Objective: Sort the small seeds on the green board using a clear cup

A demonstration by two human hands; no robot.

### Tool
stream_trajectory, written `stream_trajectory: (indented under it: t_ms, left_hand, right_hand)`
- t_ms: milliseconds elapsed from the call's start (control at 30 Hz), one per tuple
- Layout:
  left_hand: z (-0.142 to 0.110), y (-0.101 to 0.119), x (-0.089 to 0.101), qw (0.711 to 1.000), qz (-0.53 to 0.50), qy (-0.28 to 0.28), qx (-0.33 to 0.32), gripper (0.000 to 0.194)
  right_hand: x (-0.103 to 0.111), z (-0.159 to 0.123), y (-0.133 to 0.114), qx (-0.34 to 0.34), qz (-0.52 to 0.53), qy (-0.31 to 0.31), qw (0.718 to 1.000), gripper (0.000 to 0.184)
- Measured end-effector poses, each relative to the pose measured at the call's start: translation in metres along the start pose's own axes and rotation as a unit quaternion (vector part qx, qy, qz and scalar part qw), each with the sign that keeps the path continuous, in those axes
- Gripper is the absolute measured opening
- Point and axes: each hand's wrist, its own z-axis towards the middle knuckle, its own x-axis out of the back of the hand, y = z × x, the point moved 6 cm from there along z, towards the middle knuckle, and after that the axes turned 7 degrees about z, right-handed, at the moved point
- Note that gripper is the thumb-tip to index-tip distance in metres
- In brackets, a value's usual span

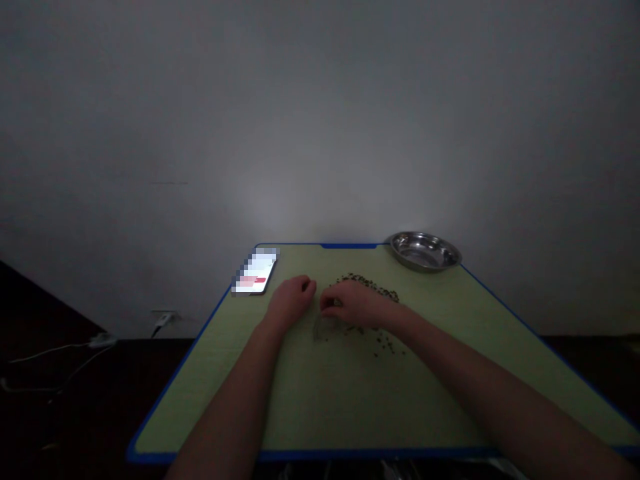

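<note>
In the head view, the only one, reaches both bare arms over a pale green, blue-edged desk [325, 407]. Appears to be in the middle of sorting through or picking at small dark pieces [371, 285] by hand, judging by the low, close work. To find these, look just beyond and to the right of the right hand [356, 303], partly behind it, and then nearer the body, in a thinner spread of stray pieces [386, 343].

Holds the right hand low over the near-left side of the scatter, with fingers [327, 311] curled down and thumb brought close to forefinger, as if for a pinch. Cannot tell whether anything is caught there. Shows, just below those fingertips, a faint see-through shape [320, 327], too dim to identify or to place as held or lying loose.

Holds the left hand [293, 299] just beside, apart from the right, with fingers curled in toward the palm; cannot tell whether anything is inside.

Probably calls next for fine, light fingertip control, with the right wrist kept clear of the stray pieces, and for better light on dark bits so small.

Farther off, includes a lit phone [257, 272] at the far left corner and a shiny metal bowl [423, 256] at the far right.
</note>
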Motion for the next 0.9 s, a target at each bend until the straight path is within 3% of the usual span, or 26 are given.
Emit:
stream_trajectory:
  t_ms: [400,633,900]
  left_hand:
    - [0.001,-0.001,0.0,1.0,-0.013,-0.005,0.002,0.035]
    - [-0.001,0.001,0.003,1.0,-0.01,-0.002,-0.003,0.035]
    - [0.0,0.001,0.003,1.0,-0.012,-0.01,0.004,0.035]
  right_hand:
    - [0.0,-0.009,-0.003,0.019,0.029,-0.052,0.998,0.01]
    - [0.006,-0.026,0.013,-0.028,0.05,-0.055,0.997,0.007]
    - [0.013,-0.052,0.013,-0.081,0.044,-0.028,0.995,0.009]
